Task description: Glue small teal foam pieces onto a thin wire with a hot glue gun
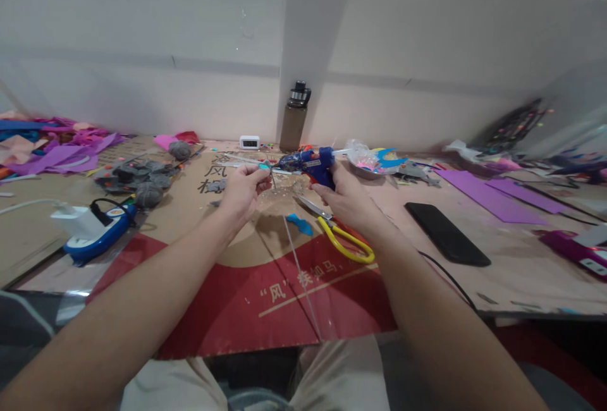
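Note:
My right hand (344, 199) is wrapped round the grip of a blue hot glue gun (313, 163), whose nozzle points left. My left hand (243, 188) is closed in a pinch on a small teal piece (264, 167) held up just in front of the nozzle. Both hands hover above flattened brown and red cardboard (265, 297) that covers the table. Yellow-handled scissors (339, 234) lie under my right wrist. A teal scrap (300, 224) lies on the cardboard between my hands.
A black phone (446, 233) lies at the right, purple sheets (497, 196) beyond it. Grey felt balls (147, 180) and purple scraps (57, 148) sit at the left, near a blue power strip (97, 227). A bottle (294, 117) and a small clock (249, 141) stand by the white wall.

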### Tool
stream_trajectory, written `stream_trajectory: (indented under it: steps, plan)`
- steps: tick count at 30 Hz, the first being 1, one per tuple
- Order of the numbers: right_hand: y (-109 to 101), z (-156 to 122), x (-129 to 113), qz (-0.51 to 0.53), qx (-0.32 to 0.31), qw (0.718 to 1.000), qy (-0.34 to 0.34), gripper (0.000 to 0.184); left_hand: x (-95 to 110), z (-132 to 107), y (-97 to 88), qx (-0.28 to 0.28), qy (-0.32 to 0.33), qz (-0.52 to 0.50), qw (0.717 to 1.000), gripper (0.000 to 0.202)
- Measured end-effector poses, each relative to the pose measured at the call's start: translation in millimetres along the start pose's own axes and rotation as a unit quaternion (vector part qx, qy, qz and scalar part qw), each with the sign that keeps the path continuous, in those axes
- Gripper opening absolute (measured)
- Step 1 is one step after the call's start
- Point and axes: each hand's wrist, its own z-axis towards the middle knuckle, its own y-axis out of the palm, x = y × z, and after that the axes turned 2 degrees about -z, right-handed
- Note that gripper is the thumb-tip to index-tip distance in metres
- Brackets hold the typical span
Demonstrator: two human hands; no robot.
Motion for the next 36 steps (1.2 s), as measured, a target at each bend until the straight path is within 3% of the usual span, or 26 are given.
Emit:
stream_trajectory:
  steps: [8, 13, 16, 19, 24, 27, 30, 32, 33, 34, 36]
  plan:
    - [-1, -5, -12, -0.128, 0.013, 0.991, -0.046, 0.036, -2, 1, -0.8, 0.004, -0.001, 0.010, 1.000, 0.021]
    - [0, -7, -18, -0.146, 0.011, 0.984, -0.105, 0.038, 0, 3, -2.0, 0.002, -0.004, 0.010, 1.000, 0.019]
    - [-2, -2, -6, -0.139, 0.028, 0.988, -0.063, 0.036, 3, 2, -2.0, 0.015, -0.020, -0.005, 1.000, 0.018]
    - [-4, 8, 20, -0.087, 0.059, 0.994, 0.016, 0.035, 2, 2, -1.9, 0.014, -0.030, -0.014, 0.999, 0.020]
    - [-8, 20, 65, -0.011, -0.003, 0.979, 0.203, 0.022, 1, 0, -0.4, -0.018, -0.038, 0.004, 0.999, 0.023]
    - [-15, 22, 73, -0.120, 0.076, 0.970, 0.196, 0.020, 1, -1, 0.3, -0.036, -0.027, 0.030, 0.999, 0.021]
    - [-15, 22, 58, -0.187, 0.171, 0.954, 0.161, 0.016, -1, -1, -0.3, -0.037, 0.018, 0.073, 0.997, 0.020]
    - [-5, 20, 37, -0.082, 0.163, 0.973, 0.139, 0.015, -3, -1, -0.7, -0.030, 0.054, 0.107, 0.992, 0.018]
    - [3, 18, 25, 0.018, 0.135, 0.982, 0.134, 0.017, -4, -2, -0.7, -0.030, 0.069, 0.119, 0.990, 0.017]
    - [13, 15, 13, 0.137, 0.096, 0.976, 0.138, 0.019, -5, -2, -0.5, -0.034, 0.083, 0.129, 0.988, 0.017]
    - [32, 8, -7, 0.329, -0.007, 0.930, 0.166, 0.029, -6, -4, 0.4, -0.039, 0.110, 0.149, 0.982, 0.016]
